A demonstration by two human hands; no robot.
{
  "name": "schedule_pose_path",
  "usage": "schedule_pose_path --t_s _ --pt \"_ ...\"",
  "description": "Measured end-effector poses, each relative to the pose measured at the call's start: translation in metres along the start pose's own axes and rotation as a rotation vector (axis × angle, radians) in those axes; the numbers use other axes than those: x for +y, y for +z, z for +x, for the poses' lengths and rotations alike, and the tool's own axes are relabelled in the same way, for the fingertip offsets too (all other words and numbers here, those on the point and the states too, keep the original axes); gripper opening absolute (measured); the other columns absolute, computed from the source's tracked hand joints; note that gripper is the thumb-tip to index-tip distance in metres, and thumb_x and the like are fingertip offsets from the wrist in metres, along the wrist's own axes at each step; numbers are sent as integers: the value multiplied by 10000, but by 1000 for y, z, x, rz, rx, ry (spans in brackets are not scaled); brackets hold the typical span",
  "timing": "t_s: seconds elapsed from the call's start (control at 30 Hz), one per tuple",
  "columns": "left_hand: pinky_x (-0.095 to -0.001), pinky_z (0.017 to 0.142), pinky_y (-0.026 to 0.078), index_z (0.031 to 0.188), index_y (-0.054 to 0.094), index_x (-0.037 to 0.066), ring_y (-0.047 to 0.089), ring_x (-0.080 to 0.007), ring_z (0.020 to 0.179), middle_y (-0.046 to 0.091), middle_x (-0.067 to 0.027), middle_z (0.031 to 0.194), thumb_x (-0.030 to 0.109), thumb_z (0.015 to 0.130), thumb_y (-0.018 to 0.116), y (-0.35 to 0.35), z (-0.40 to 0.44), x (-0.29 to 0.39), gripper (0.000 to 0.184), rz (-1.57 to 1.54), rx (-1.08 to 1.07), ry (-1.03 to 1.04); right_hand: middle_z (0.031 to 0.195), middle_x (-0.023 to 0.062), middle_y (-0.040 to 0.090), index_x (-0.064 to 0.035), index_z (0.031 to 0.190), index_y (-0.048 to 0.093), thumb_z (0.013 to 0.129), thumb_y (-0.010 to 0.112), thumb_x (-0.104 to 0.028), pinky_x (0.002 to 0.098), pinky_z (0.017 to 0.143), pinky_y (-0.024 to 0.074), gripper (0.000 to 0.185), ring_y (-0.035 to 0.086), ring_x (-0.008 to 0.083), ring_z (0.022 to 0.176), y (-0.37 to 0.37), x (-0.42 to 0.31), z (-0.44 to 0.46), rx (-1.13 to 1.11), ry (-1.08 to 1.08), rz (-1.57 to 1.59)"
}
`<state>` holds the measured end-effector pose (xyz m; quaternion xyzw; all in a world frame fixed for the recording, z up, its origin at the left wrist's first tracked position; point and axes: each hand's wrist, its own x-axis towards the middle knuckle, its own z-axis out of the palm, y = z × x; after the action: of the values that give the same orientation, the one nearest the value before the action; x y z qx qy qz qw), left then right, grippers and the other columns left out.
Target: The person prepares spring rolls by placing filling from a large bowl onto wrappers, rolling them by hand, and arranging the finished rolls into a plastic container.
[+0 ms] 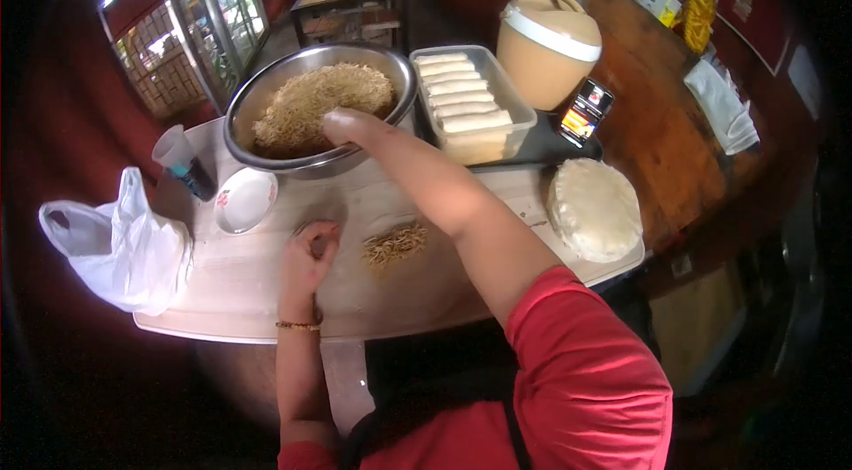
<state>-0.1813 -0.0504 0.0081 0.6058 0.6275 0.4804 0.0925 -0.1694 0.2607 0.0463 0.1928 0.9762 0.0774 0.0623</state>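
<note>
My right hand (342, 126) reaches into a large steel bowl (240, 88) heaped with a brownish shredded filling that looks like bean sprouts (328, 97). Its fingertips are hidden in the heap. Loosely curled, my left hand (311, 252) rests on the table, thumb bent toward the fingers, and I see nothing in it. Just right of it lies a small pile of the same filling (395, 244); whether a thin wrapper is under it I cannot tell. A round stack of pale wrappers (595, 210) sits at the table's right side.
Beside the bowl, a plastic container (484, 146) holds several white rolls (466, 106) on a dark tray (568, 153). Behind stand a tan jug (546, 48) and a lit phone (586, 113). At left are a white dish (246, 201), a cup (185, 161) and a plastic bag (129, 248).
</note>
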Motion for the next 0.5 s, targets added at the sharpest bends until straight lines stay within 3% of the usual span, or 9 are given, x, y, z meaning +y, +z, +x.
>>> schedule_pose_path --t_s 0.07,0.1,0.17,0.2,0.27,0.33,0.5 --pt "-323 674 531 966 669 54 654 -256 821 678 -104 898 78 793 642 -1 -1 2 177 -16 0 -61 730 178 671 -70 709 738 612 654 -70 421 586 519 129 670 320 701 -8 -6 -13 89 48 100" --pt "-321 658 535 968 668 53 659 -251 827 680 -109 911 88 794 650 1 -1 -5 178 -48 -19 -40 734 185 667 -59 755 740 654 636 -89 422 595 519 148 666 331 689 4 4 -4 201 -256 -194" --pt "-319 628 534 955 669 54 666 -241 797 684 -112 889 101 797 660 3 -4 -15 166 -91 -10 -20 765 183 672 -63 828 738 698 637 -138 426 610 517 181 663 336 698 -35 -18 -41 91 -16 52" --pt "-319 614 527 941 672 56 668 -237 762 686 -112 855 104 798 663 3 -5 -15 151 -106 15 -16 802 168 685 -74 874 737 707 643 -122 431 636 517 198 668 328 725 -2 1 -7 35 -2 107" --pt "-316 600 518 926 674 60 664 -233 713 681 -108 805 107 800 663 -1 -6 -8 135 -89 31 -45 941 161 694 -75 1004 711 701 664 -62 408 728 513 306 674 297 865 -18 -4 -27 -18 16 397" --pt "-313 586 508 911 676 63 660 -229 664 676 -103 755 110 803 662 -4 -4 -2 118 -90 34 -61 967 163 690 -75 1038 700 698 680 -87 395 744 511 341 670 298 892 -31 -10 -36 -13 -157 239" --pt "-318 577 500 895 676 59 644 -227 600 672 -121 728 120 813 659 -6 -4 0 104 -58 24 -10 883 144 700 -67 973 717 690 704 -136 388 728 515 292 675 295 831 -28 -7 -33 -23 -113 341"
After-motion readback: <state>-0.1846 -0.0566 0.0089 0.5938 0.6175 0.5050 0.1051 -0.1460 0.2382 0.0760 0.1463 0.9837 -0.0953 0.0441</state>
